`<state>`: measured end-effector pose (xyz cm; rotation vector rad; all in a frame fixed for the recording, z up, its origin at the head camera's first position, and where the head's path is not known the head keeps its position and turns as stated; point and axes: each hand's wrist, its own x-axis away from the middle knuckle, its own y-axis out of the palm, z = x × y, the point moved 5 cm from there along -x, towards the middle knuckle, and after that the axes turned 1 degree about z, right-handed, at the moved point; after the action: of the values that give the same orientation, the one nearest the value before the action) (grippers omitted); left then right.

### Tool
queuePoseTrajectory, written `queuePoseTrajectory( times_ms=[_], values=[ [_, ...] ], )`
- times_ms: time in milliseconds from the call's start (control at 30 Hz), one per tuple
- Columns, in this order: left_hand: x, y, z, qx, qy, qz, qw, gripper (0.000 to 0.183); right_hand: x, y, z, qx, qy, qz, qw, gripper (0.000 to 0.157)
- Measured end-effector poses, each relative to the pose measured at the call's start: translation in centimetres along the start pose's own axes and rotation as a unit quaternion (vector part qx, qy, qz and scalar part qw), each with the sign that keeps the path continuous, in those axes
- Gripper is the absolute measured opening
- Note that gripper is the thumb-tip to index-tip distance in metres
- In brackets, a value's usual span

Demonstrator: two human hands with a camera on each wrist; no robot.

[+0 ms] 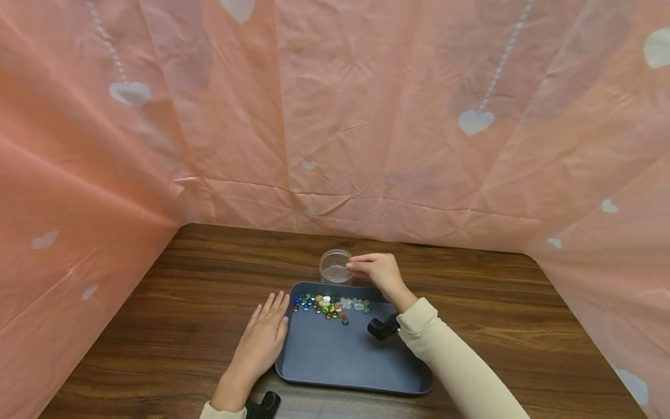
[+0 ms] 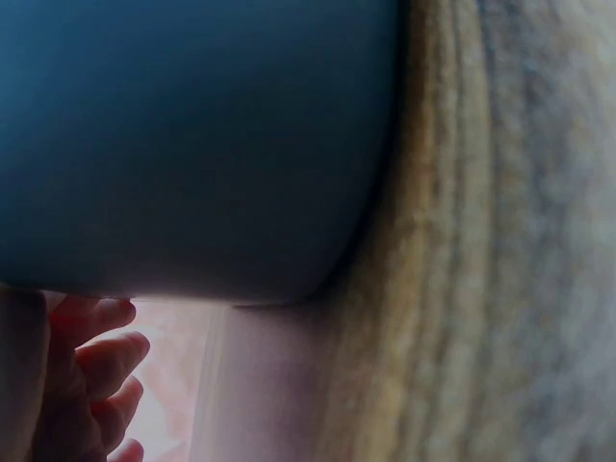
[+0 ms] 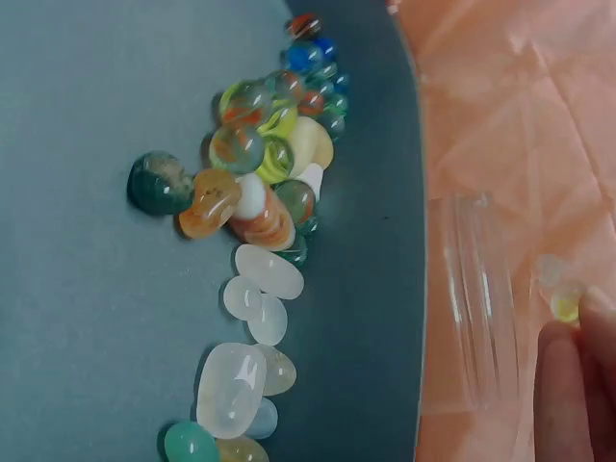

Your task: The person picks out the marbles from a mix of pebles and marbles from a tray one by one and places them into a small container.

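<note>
Above upright jar point(image 1: 334, 271), right hand point(image 1: 381, 272) pinches yellowish marble point(image 3: 565, 307); left hand point(image 1: 263, 338), fingers straight, touches tray point(image 1: 340, 358), long axis crosswise.

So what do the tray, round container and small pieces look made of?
Tray: probably plastic, matte and evenly dark grey.
Round container: glossy plastic or glass, transparent with bright edges.
Small pieces: glossy glass or polished stone, perhaps both; many are translucent.
</note>
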<state>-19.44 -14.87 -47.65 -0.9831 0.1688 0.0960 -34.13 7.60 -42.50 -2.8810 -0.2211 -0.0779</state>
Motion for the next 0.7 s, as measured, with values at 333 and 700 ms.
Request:
queuePoseTrajectory(
  times_ms=[333, 700],
  values=[
    [0.1, 0.0, 0.1, 0.003, 0.001, 0.0, 1.0, 0.047, 0.5, 0.7, -1.3, 0.182, -0.092, 0.069, 0.977, 0.01],
    [0.1, 0.0, 0.2, 0.003, 0.001, -0.002, 1.0, 0.047, 0.9, 0.5, -0.6, 0.145, -0.08, 0.055, 0.985, 0.013]
  ],
)
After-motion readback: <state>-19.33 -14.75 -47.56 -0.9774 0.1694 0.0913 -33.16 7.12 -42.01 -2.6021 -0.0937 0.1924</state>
